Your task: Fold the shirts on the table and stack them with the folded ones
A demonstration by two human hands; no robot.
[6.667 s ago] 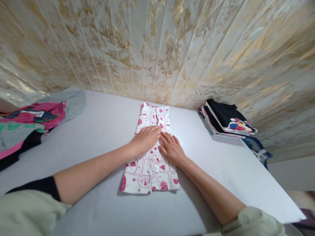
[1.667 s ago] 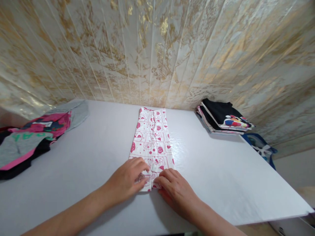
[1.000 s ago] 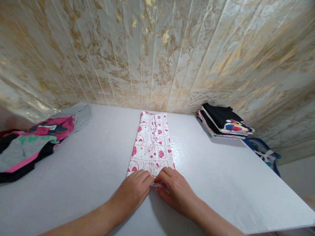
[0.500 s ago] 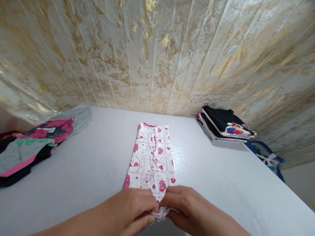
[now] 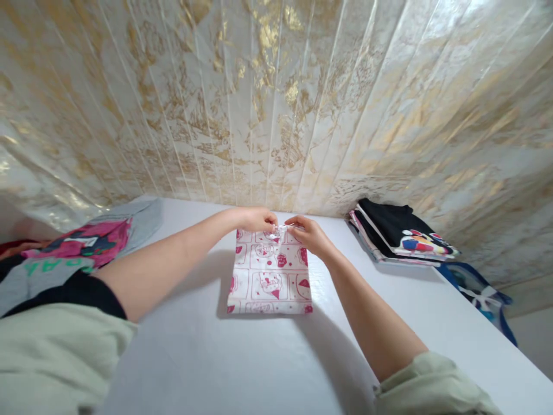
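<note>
A white garment with pink printed drawings (image 5: 270, 276) lies folded over on the white table, its fold toward me. At its far edge my left hand (image 5: 259, 220) pinches the cloth near the middle. Just to the right, my right hand (image 5: 309, 233) grips the same edge, fingers bent around the fabric. The cloth is bunched a little between the two hands. I cannot tell from this view which kind of garment it is.
Loose clothes in grey, pink and black (image 5: 86, 245) lie on the left. A folded stack topped by a black garment (image 5: 386, 225) stands back right, beside a blue-edged clear bag (image 5: 479, 297). A white-and-gold curtain (image 5: 276, 104) hangs along the table's far edge (image 5: 199, 203).
Both hands have carried the garment's near end away from me to its far end. The long strip of cloth is now doubled over and about half as long.
</note>
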